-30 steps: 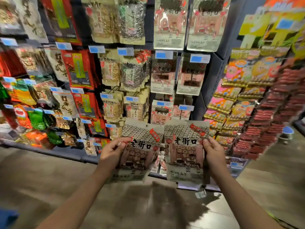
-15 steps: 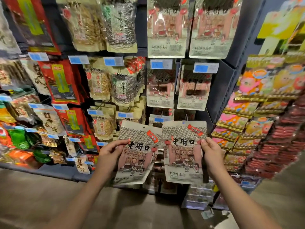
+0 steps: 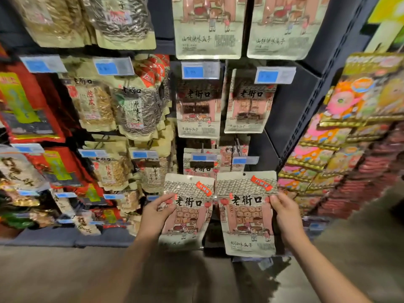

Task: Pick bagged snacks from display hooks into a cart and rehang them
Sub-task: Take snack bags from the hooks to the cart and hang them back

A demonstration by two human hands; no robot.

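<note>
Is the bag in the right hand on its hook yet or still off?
Off. The right hand grips the bag by its edge, its hang hole below the price tags.

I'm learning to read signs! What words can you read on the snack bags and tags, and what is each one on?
"老街口": bag in the left hand, held by the left hand.
"老街口": bag in the right hand, held by the right hand.
"老街口": hanging bag above them.
"原味": sunflower seed bag.
Red corner stickers, bottom lines and the blue price tags: too blurred to read.
</note>
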